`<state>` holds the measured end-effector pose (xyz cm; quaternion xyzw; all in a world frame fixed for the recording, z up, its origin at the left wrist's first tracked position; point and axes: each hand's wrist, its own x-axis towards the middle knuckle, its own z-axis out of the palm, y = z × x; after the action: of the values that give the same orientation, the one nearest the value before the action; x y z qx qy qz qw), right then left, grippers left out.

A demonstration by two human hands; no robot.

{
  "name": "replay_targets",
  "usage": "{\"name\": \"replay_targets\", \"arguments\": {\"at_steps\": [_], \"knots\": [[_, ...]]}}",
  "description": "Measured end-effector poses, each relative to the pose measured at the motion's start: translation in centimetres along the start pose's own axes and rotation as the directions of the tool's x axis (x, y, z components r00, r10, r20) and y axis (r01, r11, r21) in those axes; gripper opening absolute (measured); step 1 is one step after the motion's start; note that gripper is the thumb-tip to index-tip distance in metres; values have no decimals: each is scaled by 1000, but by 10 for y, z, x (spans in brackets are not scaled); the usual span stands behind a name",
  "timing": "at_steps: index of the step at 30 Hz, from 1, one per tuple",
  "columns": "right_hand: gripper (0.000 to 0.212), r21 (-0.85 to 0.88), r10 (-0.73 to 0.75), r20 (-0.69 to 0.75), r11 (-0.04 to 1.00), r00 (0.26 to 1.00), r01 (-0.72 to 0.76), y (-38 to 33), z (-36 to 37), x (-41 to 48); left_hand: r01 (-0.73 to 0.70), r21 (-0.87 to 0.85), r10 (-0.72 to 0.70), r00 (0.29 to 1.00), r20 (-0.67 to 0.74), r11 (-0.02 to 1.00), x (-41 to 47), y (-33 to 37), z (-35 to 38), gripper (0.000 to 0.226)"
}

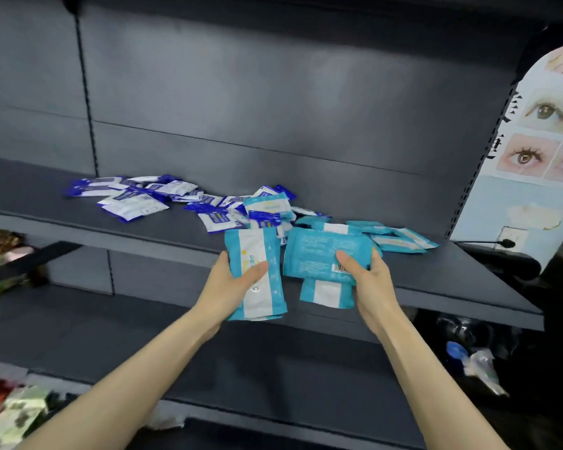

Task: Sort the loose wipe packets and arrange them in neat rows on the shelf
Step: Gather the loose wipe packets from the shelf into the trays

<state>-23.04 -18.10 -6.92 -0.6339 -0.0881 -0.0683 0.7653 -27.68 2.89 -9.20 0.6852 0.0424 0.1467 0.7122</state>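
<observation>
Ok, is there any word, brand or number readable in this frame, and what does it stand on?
Nothing reads clearly enough to quote.
Teal and white plastic wipe packet in the left hand: coloured characters, blurred.
Teal plastic wipe packet in the right hand: barcode and fine print, too small.
Dark blue and white packets on the grey shelf: blurred.
Pale poster with eye pictures: black characters, cut off, unreadable.
</observation>
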Motion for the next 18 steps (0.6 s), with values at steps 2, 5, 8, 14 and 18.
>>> {"name": "replay_targets", "arguments": {"at_steps": [2, 5, 8, 14, 18], "knots": [[21, -40, 34, 46, 999, 998, -32, 10, 20, -22, 15, 65, -14, 1000, -18, 998, -30, -5, -28, 36], [20, -51, 101, 97, 994, 990, -97, 22, 59, -50, 51, 136, -42, 996, -73, 989, -61, -2, -79, 36], [21, -75, 128, 163, 990, 978, -117, 28, 104, -73, 72, 168, -47, 988, -144, 983, -81, 6, -133, 38], [25, -145, 134, 305, 985, 943, -94, 45, 204, -119, 110, 148, -73, 968, -238, 983, -114, 10, -243, 27], [22, -188, 202, 345, 972, 917, -144, 82, 275, -150, 151, 185, -96, 956, -278, 971, -132, -8, -328, 20]]}}
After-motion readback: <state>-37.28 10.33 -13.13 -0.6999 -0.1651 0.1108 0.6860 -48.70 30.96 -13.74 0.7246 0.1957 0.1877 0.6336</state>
